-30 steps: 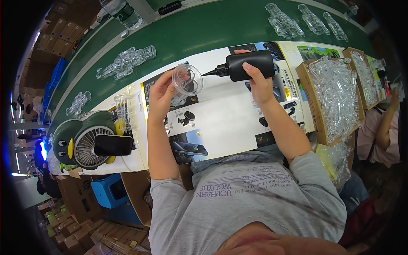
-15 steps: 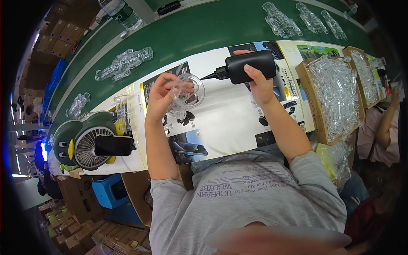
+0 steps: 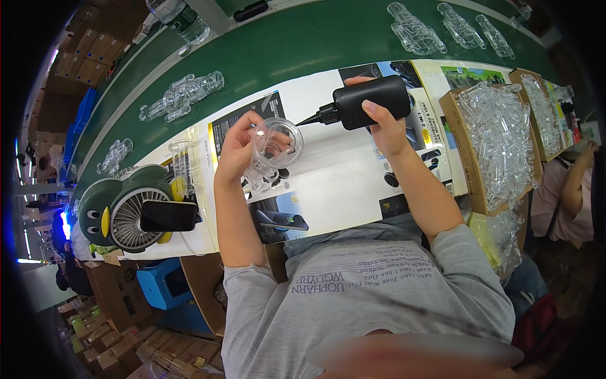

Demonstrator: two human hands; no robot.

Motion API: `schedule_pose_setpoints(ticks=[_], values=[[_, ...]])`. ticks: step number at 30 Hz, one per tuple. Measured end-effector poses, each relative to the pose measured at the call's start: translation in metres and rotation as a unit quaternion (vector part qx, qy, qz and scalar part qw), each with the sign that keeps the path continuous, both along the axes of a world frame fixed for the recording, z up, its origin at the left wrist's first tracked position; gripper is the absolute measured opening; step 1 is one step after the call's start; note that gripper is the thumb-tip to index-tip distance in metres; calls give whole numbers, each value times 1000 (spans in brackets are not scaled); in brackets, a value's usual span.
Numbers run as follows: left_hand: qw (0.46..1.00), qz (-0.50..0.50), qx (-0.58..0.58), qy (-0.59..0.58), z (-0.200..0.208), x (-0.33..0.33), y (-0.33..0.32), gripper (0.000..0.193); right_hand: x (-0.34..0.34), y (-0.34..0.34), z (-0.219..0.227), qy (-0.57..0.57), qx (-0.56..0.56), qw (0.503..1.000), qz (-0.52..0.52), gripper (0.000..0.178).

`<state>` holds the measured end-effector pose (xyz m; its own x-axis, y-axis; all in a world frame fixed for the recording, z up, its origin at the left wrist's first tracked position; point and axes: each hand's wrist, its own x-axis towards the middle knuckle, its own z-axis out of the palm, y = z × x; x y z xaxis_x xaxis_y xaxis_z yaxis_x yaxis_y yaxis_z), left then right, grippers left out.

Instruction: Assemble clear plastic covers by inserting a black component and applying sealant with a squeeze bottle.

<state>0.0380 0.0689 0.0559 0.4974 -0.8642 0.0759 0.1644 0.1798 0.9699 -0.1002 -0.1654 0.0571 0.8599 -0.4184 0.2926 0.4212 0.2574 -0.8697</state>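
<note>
My left hand (image 3: pixel 238 146) is closed round a clear plastic part (image 3: pixel 278 144) with a wide round rim, tilted so the rim faces up toward me. My right hand (image 3: pixel 386 120) grips a black squeeze bottle (image 3: pixel 371 102) lying on its side in the air, its thin pointed nozzle aimed left. The nozzle tip reaches the rim of the clear part; whether it touches cannot be made out. Both hands are above a white printed sheet (image 3: pixel 341 170) on the table. Whether liquid comes from the nozzle is not visible.
Clear plastic assemblies stand on the green surface at far left (image 3: pixel 183 95) and far right (image 3: pixel 416 31). A cardboard box (image 3: pixel 464 151) of clear parts is at right. At left are a green fan (image 3: pixel 95 211) and a phone (image 3: pixel 168 216). A person (image 3: pixel 571 196) sits far right.
The clear part has turned a little in my left hand, its rim now slightly lower. The black bottle has shifted slightly, and its nozzle tip sits a bit lower.
</note>
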Motion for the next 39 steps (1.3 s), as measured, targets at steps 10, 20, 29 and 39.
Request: schedule_pose_setpoints(ticks=[10, 20, 29, 39], values=[[992, -119, 27, 38, -2, 4, 8, 26, -1, -1, 4, 16, -4, 998, 67, 45], [983, -173, 46, 46, 5, -2, 6, 25, -2, -2, 5, 37, -11, 995, 95, 45], [976, -193, 94, 35, 3, -4, 5, 29, -2, 0, 4, 44, -18, 993, 109, 45], [959, -231, 151, 69, 1, -3, 5, 26, -2, 2, 3, 44, -30, 991, 124, 45]])
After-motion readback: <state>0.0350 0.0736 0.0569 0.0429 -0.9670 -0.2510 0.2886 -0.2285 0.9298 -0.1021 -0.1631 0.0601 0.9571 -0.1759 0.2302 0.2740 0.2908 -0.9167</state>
